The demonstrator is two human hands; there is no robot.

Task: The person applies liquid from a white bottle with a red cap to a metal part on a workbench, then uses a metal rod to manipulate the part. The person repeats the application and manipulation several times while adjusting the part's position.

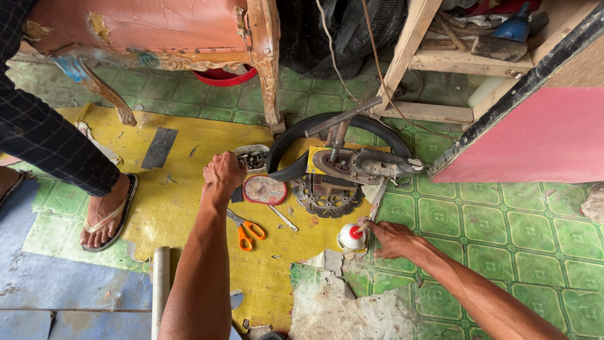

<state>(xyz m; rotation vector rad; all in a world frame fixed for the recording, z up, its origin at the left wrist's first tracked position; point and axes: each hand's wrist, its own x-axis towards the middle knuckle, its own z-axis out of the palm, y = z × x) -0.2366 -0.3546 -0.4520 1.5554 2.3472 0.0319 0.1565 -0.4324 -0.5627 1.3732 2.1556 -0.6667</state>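
By mat edge: R hand [391,238] maybe touching bottle [351,237]

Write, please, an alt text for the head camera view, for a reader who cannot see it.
Seen from above, the left hand reaches into a small tin of metal parts on a yellow floor mat, while the right hand touches a small white bottle with a red cap. Orange-handled scissors lie between them; another person's sandalled foot stands at left.

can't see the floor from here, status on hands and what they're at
Left hand closed at the small container of hardware. Right hand touching the white bottle with red cap. Orange scissors between.
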